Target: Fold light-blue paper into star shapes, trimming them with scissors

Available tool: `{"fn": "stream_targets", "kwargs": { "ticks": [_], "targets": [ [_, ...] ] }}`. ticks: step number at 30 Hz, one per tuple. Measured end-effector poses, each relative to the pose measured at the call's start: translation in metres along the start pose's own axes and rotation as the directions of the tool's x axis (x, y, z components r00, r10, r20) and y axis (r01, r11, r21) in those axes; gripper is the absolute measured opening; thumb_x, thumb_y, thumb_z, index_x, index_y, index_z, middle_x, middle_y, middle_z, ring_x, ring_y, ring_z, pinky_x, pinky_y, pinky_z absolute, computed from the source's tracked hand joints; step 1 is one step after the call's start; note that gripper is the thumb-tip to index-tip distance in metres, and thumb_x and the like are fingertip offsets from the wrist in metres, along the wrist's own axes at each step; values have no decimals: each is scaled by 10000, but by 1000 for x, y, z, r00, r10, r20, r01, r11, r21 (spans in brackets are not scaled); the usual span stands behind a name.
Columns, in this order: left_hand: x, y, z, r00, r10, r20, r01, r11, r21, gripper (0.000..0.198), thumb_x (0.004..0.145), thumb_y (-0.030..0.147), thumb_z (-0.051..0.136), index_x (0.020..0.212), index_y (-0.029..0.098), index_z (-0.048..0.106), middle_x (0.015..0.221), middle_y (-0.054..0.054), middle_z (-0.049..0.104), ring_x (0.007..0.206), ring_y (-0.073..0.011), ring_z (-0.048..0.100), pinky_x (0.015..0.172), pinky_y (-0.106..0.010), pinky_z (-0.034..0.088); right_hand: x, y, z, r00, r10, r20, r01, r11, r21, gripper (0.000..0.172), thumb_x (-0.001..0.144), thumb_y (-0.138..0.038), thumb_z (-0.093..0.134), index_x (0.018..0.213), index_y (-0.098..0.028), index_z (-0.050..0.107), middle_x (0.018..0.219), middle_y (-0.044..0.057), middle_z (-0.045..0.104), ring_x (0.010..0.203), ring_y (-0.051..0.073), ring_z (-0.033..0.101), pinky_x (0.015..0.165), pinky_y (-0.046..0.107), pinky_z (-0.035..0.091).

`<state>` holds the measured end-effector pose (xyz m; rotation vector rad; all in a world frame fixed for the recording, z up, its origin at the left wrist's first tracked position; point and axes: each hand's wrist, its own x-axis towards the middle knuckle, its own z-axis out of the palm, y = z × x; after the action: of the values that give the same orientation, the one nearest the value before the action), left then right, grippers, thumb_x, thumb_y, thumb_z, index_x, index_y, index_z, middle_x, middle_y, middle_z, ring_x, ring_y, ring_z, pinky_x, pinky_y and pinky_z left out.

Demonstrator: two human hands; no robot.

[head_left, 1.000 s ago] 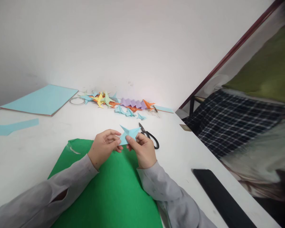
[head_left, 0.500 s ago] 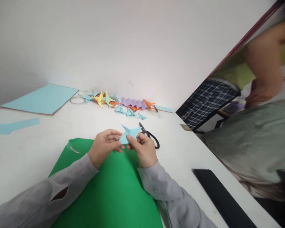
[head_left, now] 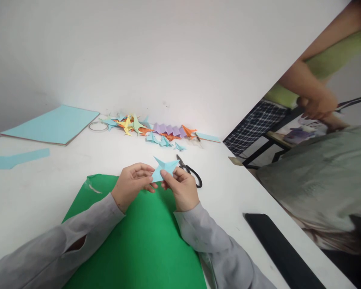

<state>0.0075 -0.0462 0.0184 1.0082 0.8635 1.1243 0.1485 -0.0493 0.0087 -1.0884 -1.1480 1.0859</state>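
A light blue piece of folded paper point(head_left: 166, 165), with pointed corners at its top, is held up between my two hands above a green sheet point(head_left: 138, 241). My left hand point(head_left: 136, 183) pinches its left edge between thumb and fingers. On the right side, my right hand point(head_left: 182, 187) grips the paper, thumb across its front and fingers behind. Just beyond my right hand lie black-handled scissors point(head_left: 194, 174) on the white table, partly hidden by that hand.
Along the wall lie folded paper figures: yellow point(head_left: 127, 125), purple point(head_left: 168, 130), orange and small blue ones point(head_left: 165, 141). Blue paper sheets point(head_left: 52, 125), a blue strip point(head_left: 18, 159) and a tape ring point(head_left: 98, 126) are at left. A black bar point(head_left: 279, 249) lies right, near people beyond the table edge.
My hands and the blue folded paper hold almost the same pose. At the right, another person's arm has shifted left, and a dark strap now shows beside it.
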Motion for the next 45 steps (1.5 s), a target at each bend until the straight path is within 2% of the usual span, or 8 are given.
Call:
{"fn": "stream_targets", "kwargs": {
  "ticks": [10, 16, 23, 37, 45],
  "targets": [
    [0, 1, 1, 1000, 3, -9, -3, 1000, 8, 229, 552, 139, 669, 764, 113, 587, 642, 9, 572, 538, -149, 624, 495, -267, 510, 1, 1, -1, 1000, -10, -8, 10, 1000, 2, 229, 639, -351, 694, 648, -149, 587, 467, -33, 557, 415, 89, 477, 422, 221, 377],
    [0, 3, 1, 999, 14, -29, -13, 999, 38, 231, 552, 182, 695, 743, 113, 585, 616, 0, 590, 526, -150, 617, 474, -260, 501, 2, 3, -2, 1000, -12, -17, 13, 1000, 26, 224, 632, -340, 703, 649, -150, 586, 472, -34, 562, 416, 88, 475, 419, 217, 372],
    [-1, 3, 1, 999, 14, -33, -12, 998, 64, 223, 561, 229, 711, 716, 117, 596, 555, 6, 596, 498, -129, 594, 473, -243, 493, 3, 6, -3, 997, 49, 60, -54, 994, 91, 238, 615, -349, 716, 655, -149, 593, 468, -36, 561, 406, 82, 475, 412, 213, 373],
    [0, 4, 0, 998, 60, -5, -59, 996, 64, 247, 508, 188, 733, 706, 119, 603, 594, -4, 608, 523, -121, 586, 448, -226, 492, 4, 9, -4, 990, 82, 115, -99, 984, 150, 230, 620, -345, 713, 666, -153, 597, 462, -34, 570, 386, 70, 480, 390, 188, 379],
    [2, 2, 0, 998, 70, -6, -69, 995, 74, 269, 498, 200, 743, 713, 115, 606, 592, 2, 585, 526, -121, 578, 431, -223, 494, 2, 4, -2, 996, 40, 82, -49, 993, 107, 218, 612, -336, 715, 688, -157, 617, 450, -45, 549, 391, 78, 473, 396, 205, 374]
  ]
}}
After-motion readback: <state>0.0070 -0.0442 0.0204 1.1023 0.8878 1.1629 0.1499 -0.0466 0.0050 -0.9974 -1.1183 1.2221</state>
